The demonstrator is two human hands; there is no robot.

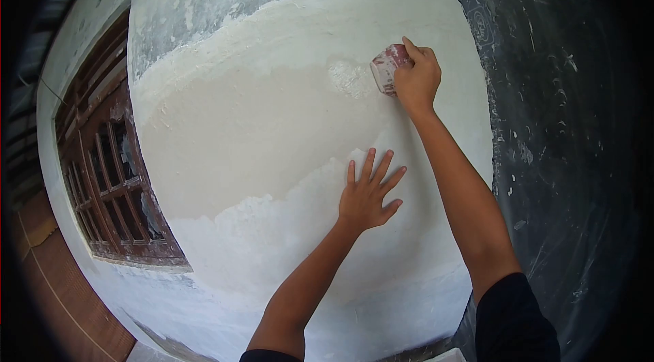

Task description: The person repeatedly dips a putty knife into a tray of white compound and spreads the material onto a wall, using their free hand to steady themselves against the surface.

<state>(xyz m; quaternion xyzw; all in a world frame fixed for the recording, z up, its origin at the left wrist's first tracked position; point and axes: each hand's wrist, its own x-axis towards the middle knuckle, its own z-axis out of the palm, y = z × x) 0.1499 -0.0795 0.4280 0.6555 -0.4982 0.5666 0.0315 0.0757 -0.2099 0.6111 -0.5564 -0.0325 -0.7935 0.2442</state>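
A white-coated wall (238,137) fills the middle of the head view, with a smooth beige area across it and a rough grey band above. My right hand (419,76) grips a reddish-brown tool (390,67) smeared with white, its edge held at the wall. Just left of the tool lies a lumpy white patch (349,78). Lower down, my left hand (370,191) rests on the wall with its fingers spread and holds nothing.
A brown wooden window (116,178) with barred panes is set into the wall at the left. At the right stands a dark, white-spotted surface (558,137). Brown woven panelling (68,280) shows at the lower left, and a white object (448,356) at the bottom edge.
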